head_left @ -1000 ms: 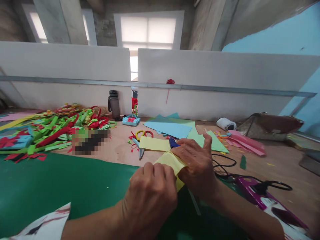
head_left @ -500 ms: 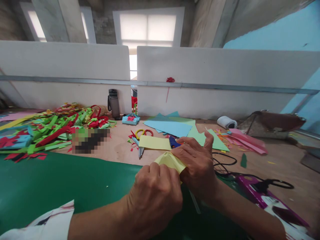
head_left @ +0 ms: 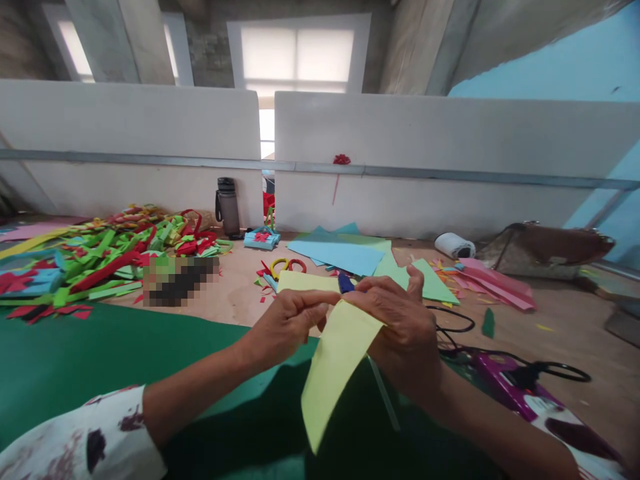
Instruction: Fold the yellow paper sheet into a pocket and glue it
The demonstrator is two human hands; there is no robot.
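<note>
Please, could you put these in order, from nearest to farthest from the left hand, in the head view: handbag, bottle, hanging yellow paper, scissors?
From the left hand:
1. Hanging yellow paper: right by its fingertips.
2. Scissors: just beyond the hand.
3. Bottle: farther back, to the left, by the white panel.
4. Handbag: far right.

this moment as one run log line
right hand: holding yellow sheet, which hangs down | left hand: at sheet's top edge | blue tool: by right hand
</note>
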